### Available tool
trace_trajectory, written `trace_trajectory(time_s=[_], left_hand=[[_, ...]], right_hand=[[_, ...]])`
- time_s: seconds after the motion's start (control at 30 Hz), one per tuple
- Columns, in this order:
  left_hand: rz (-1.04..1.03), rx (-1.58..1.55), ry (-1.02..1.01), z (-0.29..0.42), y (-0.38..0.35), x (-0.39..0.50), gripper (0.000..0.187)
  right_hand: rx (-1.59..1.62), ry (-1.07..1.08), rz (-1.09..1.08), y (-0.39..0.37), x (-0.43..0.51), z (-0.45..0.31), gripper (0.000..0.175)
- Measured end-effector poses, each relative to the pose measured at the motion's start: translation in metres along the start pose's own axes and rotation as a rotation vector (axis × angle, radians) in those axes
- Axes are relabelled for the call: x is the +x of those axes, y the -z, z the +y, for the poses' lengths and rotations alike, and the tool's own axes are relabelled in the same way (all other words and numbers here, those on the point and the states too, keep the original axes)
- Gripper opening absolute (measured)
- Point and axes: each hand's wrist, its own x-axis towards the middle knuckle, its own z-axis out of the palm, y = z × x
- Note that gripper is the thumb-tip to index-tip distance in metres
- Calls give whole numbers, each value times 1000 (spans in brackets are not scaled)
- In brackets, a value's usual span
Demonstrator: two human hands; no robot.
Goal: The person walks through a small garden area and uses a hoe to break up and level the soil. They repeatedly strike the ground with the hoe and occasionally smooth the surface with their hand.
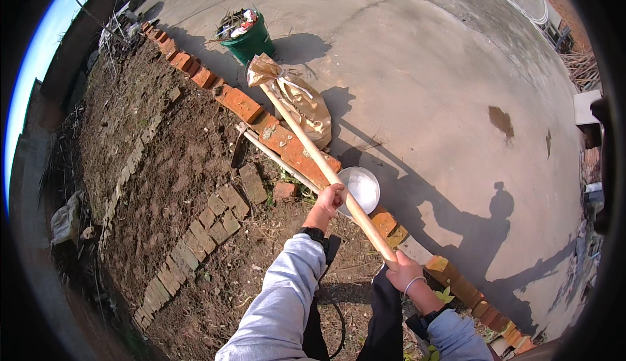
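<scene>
Both hands grip a long, pale wooden pole [305, 138] that slants away to the upper left. My left hand [331, 200] wraps around its lower middle, and my right hand [407, 272] holds it by the near end. The pole's far end meets the gathered neck of a tan sack [308, 109], tied with white cord; whatever is at that end is hidden. The sack stands on concrete against a low brick edging [293, 148]. Just beyond my left hand, partly behind the pole, sits a round basin [363, 187] with a white inside or contents.
A green bucket [249, 43] of dry plant debris stands behind the sack. A tool with a pale handle [279, 159] and dark blade lies along the bricks' soil side. Brick paving [188, 246] crosses the tilled soil [161, 185]. Concrete [415, 97] spreads to the right.
</scene>
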Motion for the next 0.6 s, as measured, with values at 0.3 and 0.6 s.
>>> trace_trajectory(time_s=[0.3, 0.6], left_hand=[[-526, -160, -169, 30, -14, -180, 36], [-146, -808, -107, -12, 68, -297, 14]], right_hand=[[124, -84, -278, 76, -157, 0, 43], [-76, -580, -313, 146, -331, -67, 41]])
